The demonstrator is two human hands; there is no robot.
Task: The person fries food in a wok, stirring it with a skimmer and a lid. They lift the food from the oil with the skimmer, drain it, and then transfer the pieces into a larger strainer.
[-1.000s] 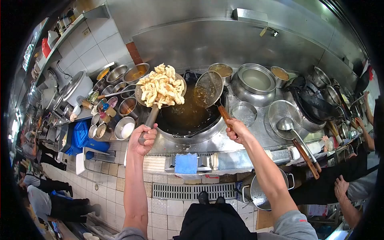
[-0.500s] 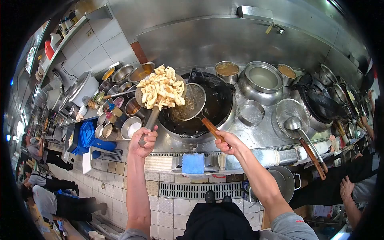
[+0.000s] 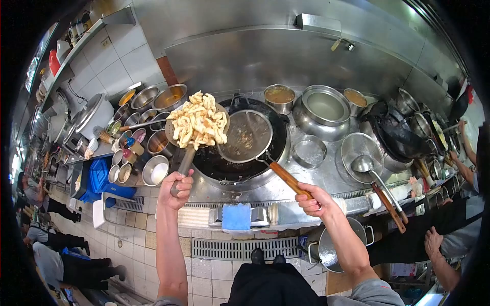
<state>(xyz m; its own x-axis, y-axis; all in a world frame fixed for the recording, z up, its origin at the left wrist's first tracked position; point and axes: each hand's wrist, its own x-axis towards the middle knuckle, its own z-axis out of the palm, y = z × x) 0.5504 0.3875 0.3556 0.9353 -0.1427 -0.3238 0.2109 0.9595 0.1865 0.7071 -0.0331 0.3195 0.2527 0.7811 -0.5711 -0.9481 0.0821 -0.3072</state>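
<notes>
My left hand (image 3: 176, 189) is wrapped round the metal handle of a perforated skimmer (image 3: 188, 159), which holds a heap of pale golden fried strips (image 3: 199, 121). My right hand (image 3: 313, 200) grips the wooden handle of a round mesh strainer (image 3: 248, 122); small brown bits lie in its mesh. The strainer's rim is right beside the skimmer's edge. Both are held over a large black wok (image 3: 224, 168), whose bottom is mostly hidden behind them.
Bowls and sauce bottles (image 3: 136, 148) crowd the left side. Behind the wok stand a pot of brown liquid (image 3: 279, 99) and a wide steel pot (image 3: 326, 120). To the right, a ladle (image 3: 363, 163) rests on another strainer (image 3: 351, 145). People (image 3: 454, 239) are on both sides.
The mesh strainer and my right hand have moved right relative to the wok, showing more of the mesh. The skimmer stays raised with its heap. My view has shifted slightly.
</notes>
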